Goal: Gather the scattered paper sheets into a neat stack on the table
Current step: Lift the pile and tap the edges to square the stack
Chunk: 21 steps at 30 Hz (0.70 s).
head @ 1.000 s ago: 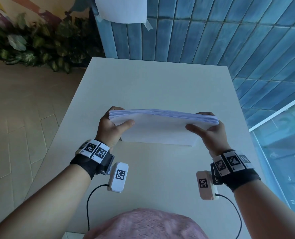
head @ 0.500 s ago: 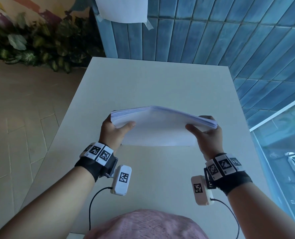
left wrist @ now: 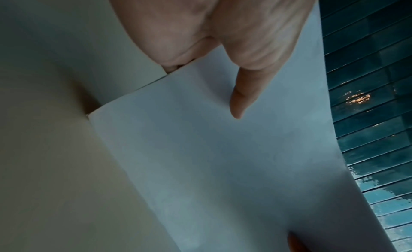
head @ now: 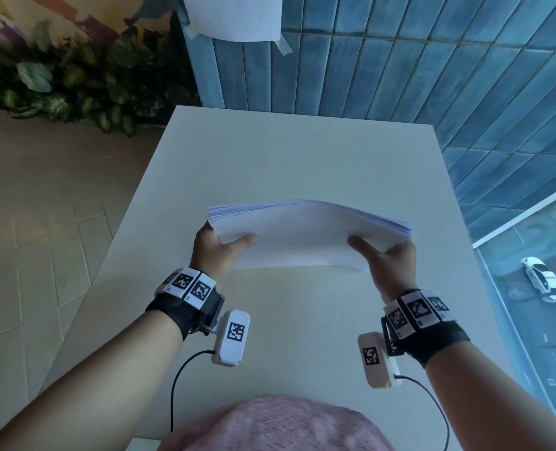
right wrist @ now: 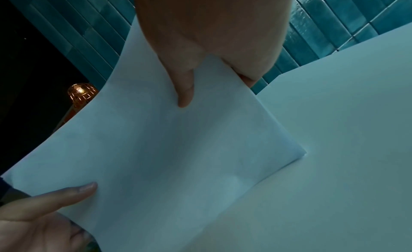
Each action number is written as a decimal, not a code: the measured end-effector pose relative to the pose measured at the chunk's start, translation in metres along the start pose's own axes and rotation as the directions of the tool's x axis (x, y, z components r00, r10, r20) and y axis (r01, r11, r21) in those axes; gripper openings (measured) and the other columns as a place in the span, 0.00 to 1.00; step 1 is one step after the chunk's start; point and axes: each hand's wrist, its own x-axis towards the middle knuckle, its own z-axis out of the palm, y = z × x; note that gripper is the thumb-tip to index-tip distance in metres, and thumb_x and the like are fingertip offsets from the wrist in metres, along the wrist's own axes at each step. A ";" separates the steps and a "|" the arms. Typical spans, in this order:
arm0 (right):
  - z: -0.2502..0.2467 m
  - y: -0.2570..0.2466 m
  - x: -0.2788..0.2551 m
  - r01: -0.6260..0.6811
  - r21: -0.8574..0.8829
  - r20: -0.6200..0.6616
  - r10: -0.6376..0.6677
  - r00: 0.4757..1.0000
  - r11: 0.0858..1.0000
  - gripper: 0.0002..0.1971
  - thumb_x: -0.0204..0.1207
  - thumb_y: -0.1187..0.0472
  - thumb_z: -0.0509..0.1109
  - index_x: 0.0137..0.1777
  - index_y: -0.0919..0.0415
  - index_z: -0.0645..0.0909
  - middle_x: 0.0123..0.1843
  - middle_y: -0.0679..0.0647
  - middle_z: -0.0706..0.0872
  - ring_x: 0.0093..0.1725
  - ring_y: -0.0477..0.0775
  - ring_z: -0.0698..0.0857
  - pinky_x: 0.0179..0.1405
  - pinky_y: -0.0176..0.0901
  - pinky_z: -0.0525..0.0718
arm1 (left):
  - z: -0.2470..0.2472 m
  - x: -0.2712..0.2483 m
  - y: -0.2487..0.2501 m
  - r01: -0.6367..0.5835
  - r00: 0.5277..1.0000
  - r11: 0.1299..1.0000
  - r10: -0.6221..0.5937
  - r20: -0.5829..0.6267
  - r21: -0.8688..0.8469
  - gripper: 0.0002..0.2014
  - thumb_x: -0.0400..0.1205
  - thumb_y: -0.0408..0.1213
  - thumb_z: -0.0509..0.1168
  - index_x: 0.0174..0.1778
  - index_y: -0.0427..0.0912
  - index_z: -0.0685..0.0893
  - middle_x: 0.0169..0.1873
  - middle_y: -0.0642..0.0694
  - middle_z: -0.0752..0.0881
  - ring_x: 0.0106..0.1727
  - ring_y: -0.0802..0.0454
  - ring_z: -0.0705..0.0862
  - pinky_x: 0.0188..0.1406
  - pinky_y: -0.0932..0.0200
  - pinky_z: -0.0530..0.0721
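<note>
A thick stack of white paper sheets (head: 302, 236) stands on its long lower edge on the white table (head: 302, 151), leaning toward me and bowed upward in the middle. My left hand (head: 219, 245) grips its left end, thumb on the near face, fingers hidden behind. My right hand (head: 384, 255) grips the right end the same way. In the left wrist view the thumb (left wrist: 243, 97) lies flat on the paper stack (left wrist: 211, 158). The right wrist view shows the right thumb (right wrist: 185, 90) on the paper stack (right wrist: 167, 150) and the lower corner touching the table (right wrist: 334, 132).
A blue tiled wall (head: 400, 60) stands behind the table, with a white sheet taped to it (head: 234, 14). Leafy plants (head: 58, 79) line the floor at the left. A glass pane (head: 546, 288) runs along the table's right side.
The stack has bowed upward in the middle and tilted more toward me. Both hands have drawn slightly nearer and kept their grip on the ends.
</note>
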 end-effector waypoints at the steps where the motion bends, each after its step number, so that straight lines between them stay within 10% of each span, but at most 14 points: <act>1: -0.001 0.000 0.001 -0.003 -0.014 0.009 0.004 1.000 1.000 0.15 0.63 0.64 0.83 0.49 0.65 0.86 0.38 0.50 0.89 0.34 0.39 0.87 0.29 0.24 0.81 | 0.000 0.001 -0.001 0.010 1.000 1.000 -0.010 -0.001 -0.006 0.16 0.68 0.33 0.80 0.51 0.39 0.88 0.44 0.48 0.92 0.46 0.49 0.90 0.54 0.52 0.86; 9: -0.007 -0.013 0.006 0.021 -0.044 0.102 -0.017 0.995 0.999 0.11 0.64 0.68 0.82 0.35 0.54 0.83 0.26 0.39 0.87 0.25 0.31 0.84 0.30 0.27 0.78 | 0.001 0.003 0.010 -0.011 1.000 1.000 0.012 0.023 -0.029 0.14 0.68 0.29 0.80 0.48 0.38 0.88 0.38 0.54 0.90 0.37 0.65 0.88 0.44 0.62 0.82; 13: -0.016 -0.021 0.008 0.109 -0.031 0.097 -0.105 0.990 0.994 0.20 0.61 0.65 0.84 0.52 0.56 0.83 0.42 0.42 0.86 0.34 0.35 0.81 0.38 0.34 0.77 | -0.007 0.003 0.025 -0.089 0.996 0.991 0.089 0.003 -0.097 0.22 0.65 0.28 0.80 0.53 0.44 0.85 0.47 0.54 0.90 0.51 0.56 0.87 0.54 0.59 0.83; 21: -0.016 -0.029 0.012 0.144 -0.035 0.107 -0.139 0.984 0.989 0.18 0.62 0.66 0.82 0.47 0.52 0.80 0.43 0.43 0.85 0.36 0.42 0.78 0.39 0.42 0.74 | -0.008 0.007 0.027 -0.121 0.992 0.992 0.122 0.014 -0.041 0.20 0.62 0.33 0.79 0.43 0.58 0.83 0.45 0.55 0.87 0.50 0.52 0.85 0.51 0.54 0.84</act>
